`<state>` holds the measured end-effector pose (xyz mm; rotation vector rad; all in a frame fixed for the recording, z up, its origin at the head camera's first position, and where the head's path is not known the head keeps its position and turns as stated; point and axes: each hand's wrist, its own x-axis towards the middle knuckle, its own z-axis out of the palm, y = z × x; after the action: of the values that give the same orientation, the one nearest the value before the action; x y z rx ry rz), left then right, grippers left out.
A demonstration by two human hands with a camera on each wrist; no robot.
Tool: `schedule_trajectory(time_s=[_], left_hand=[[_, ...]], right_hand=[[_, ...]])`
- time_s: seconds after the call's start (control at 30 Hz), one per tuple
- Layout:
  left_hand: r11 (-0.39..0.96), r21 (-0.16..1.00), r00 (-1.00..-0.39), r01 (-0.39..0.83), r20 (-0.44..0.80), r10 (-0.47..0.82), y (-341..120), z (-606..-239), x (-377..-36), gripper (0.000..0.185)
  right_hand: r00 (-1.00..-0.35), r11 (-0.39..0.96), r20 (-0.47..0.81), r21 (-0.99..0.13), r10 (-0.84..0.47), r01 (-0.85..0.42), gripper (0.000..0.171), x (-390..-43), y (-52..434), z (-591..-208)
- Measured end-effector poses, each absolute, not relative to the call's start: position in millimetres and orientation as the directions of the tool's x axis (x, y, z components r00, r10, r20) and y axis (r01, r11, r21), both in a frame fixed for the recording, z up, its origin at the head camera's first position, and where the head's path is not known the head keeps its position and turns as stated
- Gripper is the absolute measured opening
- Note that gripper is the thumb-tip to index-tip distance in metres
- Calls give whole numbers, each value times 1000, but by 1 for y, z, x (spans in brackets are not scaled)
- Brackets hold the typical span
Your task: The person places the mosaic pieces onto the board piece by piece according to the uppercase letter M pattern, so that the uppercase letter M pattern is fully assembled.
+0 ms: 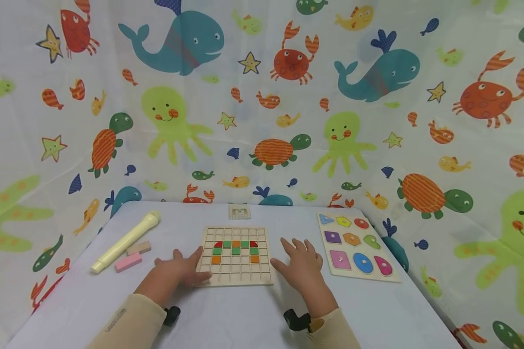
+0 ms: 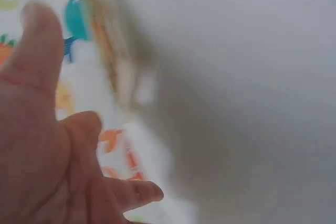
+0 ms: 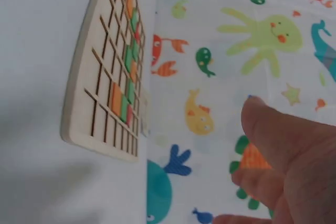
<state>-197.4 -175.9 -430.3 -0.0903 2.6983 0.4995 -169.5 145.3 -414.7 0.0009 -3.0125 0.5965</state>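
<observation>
A wooden grid board [image 1: 240, 277] lies flat on the white table, with red, green and orange tiles [image 1: 236, 244] set in an arch-like pattern across its cells. At its left edge is my left hand [image 1: 181, 268], fingers spread, thumb and a fingertip overlapping the rim in the head view. My right hand [image 1: 302, 265] hovers just right of the board with fingers apart and nothing in it. The right wrist view shows the board [image 3: 84, 127] from the side, apart from that hand's thumb [image 3: 262, 119]. In the left wrist view the board's edge is blurred.
A shape puzzle [image 1: 367, 277] with colourful knobbed pieces lies at the right. On the left are a pale yellow stick [image 1: 124, 243], a pink block [image 1: 128, 262] and a tan block [image 1: 139, 248]. A small pale piece [image 1: 239, 212] sits near the back edge, before a sea-animal curtain [image 1: 262, 116].
</observation>
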Motion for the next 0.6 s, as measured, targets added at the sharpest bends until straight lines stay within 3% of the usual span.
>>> schedule_trajectory(time_s=[0.2, 0.33, 0.6], left_hand=[[954, 301, -988, 22, -140, 67, -168, -414, -176, 106], [961, 254, -993, 114, 4, 117, -153, -410, -158, 107], [961, 242, -991, 131, 5, 134, -137, -412, -138, 109]], right_hand=[[-996, 926, 10, -368, -94, -91, 81, -152, 150, -407], [-995, 939, -9, -332, -103, -94, 85, -146, 151, -405], [-991, 951, -72, -295, -113, -87, 87, -137, 150, -402]])
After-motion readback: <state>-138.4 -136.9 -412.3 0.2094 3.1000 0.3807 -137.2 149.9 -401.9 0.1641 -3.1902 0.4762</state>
